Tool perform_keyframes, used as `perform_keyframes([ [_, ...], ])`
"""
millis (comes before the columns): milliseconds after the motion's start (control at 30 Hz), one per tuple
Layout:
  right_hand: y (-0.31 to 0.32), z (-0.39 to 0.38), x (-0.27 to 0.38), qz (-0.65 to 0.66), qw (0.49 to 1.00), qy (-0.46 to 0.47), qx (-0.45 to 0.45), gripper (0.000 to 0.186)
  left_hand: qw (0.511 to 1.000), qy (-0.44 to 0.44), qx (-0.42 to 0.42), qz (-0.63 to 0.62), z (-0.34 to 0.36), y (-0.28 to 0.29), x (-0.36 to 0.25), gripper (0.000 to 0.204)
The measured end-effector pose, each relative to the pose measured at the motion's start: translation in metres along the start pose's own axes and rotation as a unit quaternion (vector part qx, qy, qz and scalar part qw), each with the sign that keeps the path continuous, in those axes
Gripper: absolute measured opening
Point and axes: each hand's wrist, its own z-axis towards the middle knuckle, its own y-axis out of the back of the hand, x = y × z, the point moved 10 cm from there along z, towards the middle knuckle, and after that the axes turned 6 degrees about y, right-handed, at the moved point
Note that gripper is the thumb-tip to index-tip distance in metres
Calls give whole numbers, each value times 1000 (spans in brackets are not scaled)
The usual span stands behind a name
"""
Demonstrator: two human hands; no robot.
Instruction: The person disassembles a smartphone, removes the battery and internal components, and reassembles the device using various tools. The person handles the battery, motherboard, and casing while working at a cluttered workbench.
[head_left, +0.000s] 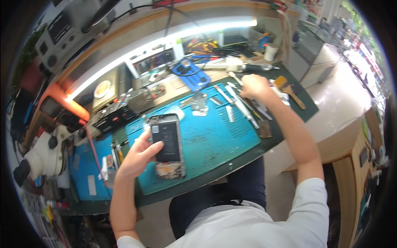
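Note:
My left hand (140, 155) grips an opened smartphone (166, 144) by its left side, thumb across the black battery (165, 142). The phone is tilted up over the blue work mat (206, 144), with its bare inside facing me. At the far right of the bench, my right hand (254, 87) is stretched out among the hand tools, fingers curled down; what they close on is hidden. Beside it lie a long white stick-shaped tool (242, 106) and a wooden-handled brush (290, 91). Small metal phone parts (199, 104) rest on the mat's far side.
A blue tray (191, 75) stands behind the mat, near a soldering-iron-like tool (248, 67). To the left are an orange-framed meter (64, 105) and a white microscope (43, 155). A bright tube light (165, 39) spans the shelf. A wooden cabinet (343, 165) stands at right.

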Motion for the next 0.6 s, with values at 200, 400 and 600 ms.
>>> perform_keyframes([
  [200, 40, -13, -6, 107, 974, 38, -195, 24, 999, -14, -34, 1, -5, 4, -5, 56],
  [400, 57, -89, 54, 495, 831, 71, -244, 17, 998, -27, -48, 19, -8, 2, -5, 55],
  [600, 15, -91, 88, 457, 857, 132, -196, 8, 999, -9, -51, -16, -2, 0, -1, 51],
])
